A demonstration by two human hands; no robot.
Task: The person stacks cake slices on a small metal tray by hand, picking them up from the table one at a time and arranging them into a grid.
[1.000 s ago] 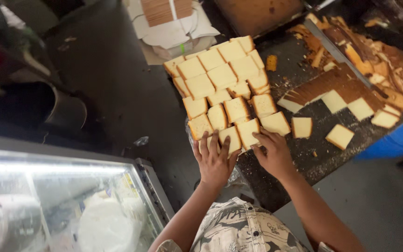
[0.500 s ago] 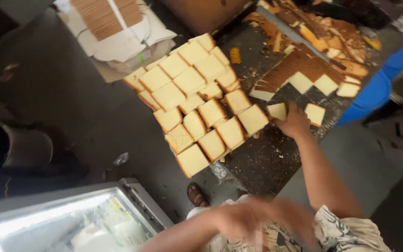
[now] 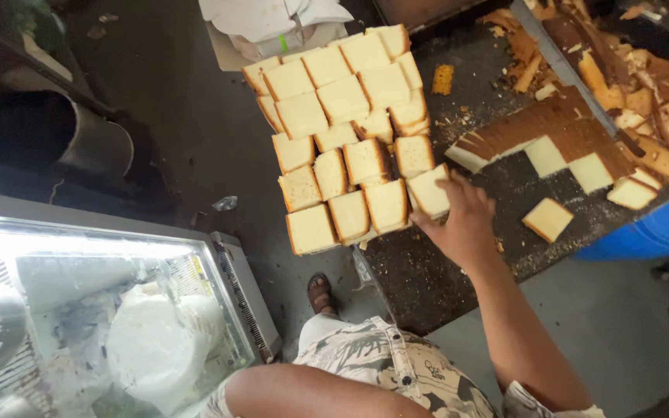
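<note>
Against the right hand (image 3: 464, 224), the nearest bread stack (image 3: 429, 191).

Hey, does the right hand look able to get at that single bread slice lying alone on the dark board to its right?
Probably yes. The right hand rests at the edge of the stacked bread slices, and the lone slice lies close by on the dark board, with only crumbs and bare surface between them.
</note>
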